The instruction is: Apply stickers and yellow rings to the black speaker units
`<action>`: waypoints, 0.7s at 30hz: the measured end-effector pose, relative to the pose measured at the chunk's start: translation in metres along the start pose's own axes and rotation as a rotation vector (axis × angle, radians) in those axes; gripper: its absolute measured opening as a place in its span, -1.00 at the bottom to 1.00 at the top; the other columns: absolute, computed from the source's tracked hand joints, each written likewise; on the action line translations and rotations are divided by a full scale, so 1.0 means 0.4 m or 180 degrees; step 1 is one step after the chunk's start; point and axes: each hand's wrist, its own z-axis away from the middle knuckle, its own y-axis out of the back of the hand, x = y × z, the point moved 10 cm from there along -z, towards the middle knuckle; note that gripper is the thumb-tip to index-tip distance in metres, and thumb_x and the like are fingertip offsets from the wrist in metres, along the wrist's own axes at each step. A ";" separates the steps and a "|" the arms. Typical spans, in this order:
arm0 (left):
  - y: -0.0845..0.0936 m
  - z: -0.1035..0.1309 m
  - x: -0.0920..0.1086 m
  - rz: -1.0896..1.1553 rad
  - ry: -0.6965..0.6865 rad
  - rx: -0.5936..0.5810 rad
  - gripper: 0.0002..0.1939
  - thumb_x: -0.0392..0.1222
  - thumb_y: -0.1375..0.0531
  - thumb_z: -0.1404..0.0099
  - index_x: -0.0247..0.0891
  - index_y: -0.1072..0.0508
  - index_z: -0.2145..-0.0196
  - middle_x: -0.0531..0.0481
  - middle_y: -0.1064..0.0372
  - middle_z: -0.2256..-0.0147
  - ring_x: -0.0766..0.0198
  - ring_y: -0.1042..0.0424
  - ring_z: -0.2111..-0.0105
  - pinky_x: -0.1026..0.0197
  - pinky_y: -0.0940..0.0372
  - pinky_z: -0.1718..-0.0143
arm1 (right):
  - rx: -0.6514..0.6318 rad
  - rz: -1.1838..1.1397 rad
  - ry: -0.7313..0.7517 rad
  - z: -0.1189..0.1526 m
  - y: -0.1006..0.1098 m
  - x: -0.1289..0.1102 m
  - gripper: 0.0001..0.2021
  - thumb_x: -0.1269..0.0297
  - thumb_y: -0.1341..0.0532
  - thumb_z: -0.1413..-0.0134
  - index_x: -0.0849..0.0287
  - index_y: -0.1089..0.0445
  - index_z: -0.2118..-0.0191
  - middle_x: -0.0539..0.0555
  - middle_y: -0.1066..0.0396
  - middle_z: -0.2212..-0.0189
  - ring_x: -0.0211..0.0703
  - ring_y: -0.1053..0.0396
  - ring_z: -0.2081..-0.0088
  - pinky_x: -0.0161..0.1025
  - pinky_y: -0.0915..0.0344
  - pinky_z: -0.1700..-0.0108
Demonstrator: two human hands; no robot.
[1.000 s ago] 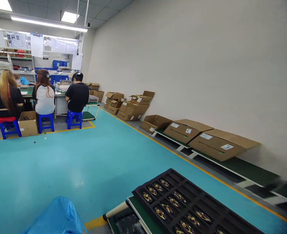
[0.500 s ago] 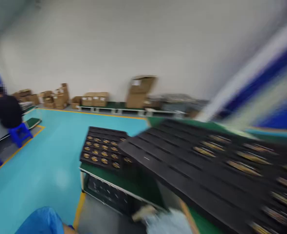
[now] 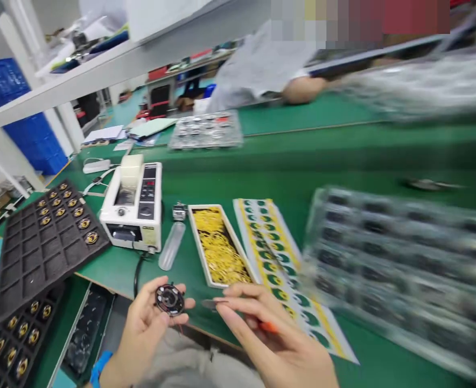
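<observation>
My left hand (image 3: 151,318) holds a round black part (image 3: 169,299) with an open-looking centre and pale spots around its ring, gripped between thumb and fingers. Thin reddish wires seem to hang below it. To its right, my right hand (image 3: 272,334) pinches a small, thin grey piece (image 3: 210,304), blurred at its tip. Something orange (image 3: 269,327) shows among the right hand's fingers; its kind is unclear. Both hands are over the bench's front edge, apart from each other. Just beyond them lies a white box (image 3: 205,269) filled with yellow ring-like pieces (image 3: 216,242).
A white tape dispenser (image 3: 151,207) stands behind my left hand. Black trays (image 3: 28,253) with gold-rimmed parts are at left. A sticker sheet (image 3: 258,226) and a clear blister tray (image 3: 383,258) lie to the right. Across the bench sits a co-worker's hand (image 3: 302,89).
My view has swung from the black trays, floor and wall to the green bench. Both hands are now in sight, each holding a part.
</observation>
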 end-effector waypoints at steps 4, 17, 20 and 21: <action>-0.075 -0.033 -0.008 -0.0167 0.0337 -0.0499 -0.53 -0.09 -0.33 -0.34 -0.11 -0.42 -0.17 -0.23 -0.41 -0.19 0.01 -0.51 -0.09 0.10 -0.46 -0.05 | 0.0439 0.0106 -0.0218 0.007 0.062 -0.008 -0.76 0.12 -0.31 -0.24 0.07 -0.48 0.44 0.06 -0.43 0.34 -0.23 -0.41 0.41 -0.41 -0.30 0.51; -0.166 -0.081 -0.076 -0.0570 0.0356 -0.0761 -0.47 -0.11 -0.30 -0.36 -0.18 -0.35 -0.24 -0.18 -0.45 -0.14 0.02 -0.49 -0.10 0.07 -0.46 -0.11 | -0.0510 0.0073 -0.0685 -0.063 0.086 0.030 -0.63 -0.07 -0.25 -0.25 0.03 -0.55 0.47 0.12 -0.47 0.32 -0.08 -0.49 0.28 -0.29 -0.45 0.39; -0.195 -0.100 -0.054 -0.0424 0.0375 -0.0939 -0.51 -0.13 -0.30 -0.35 -0.14 -0.38 -0.21 -0.16 -0.50 -0.10 0.04 -0.52 -0.07 0.10 -0.50 -0.05 | -0.0216 0.0319 -0.0591 -0.050 0.145 0.031 -0.72 0.04 -0.27 -0.26 0.03 -0.54 0.42 0.11 -0.47 0.26 -0.06 -0.49 0.25 -0.32 -0.38 0.48; -0.202 -0.103 -0.051 -0.0398 0.0445 -0.0997 -0.52 -0.13 -0.30 -0.35 -0.14 -0.39 -0.19 -0.16 -0.50 -0.09 0.04 -0.54 -0.05 0.10 -0.51 -0.03 | -0.0135 0.0383 -0.0570 -0.043 0.157 0.031 -0.76 0.07 -0.28 -0.26 0.02 -0.53 0.40 0.11 -0.47 0.25 -0.05 -0.49 0.24 -0.30 -0.40 0.45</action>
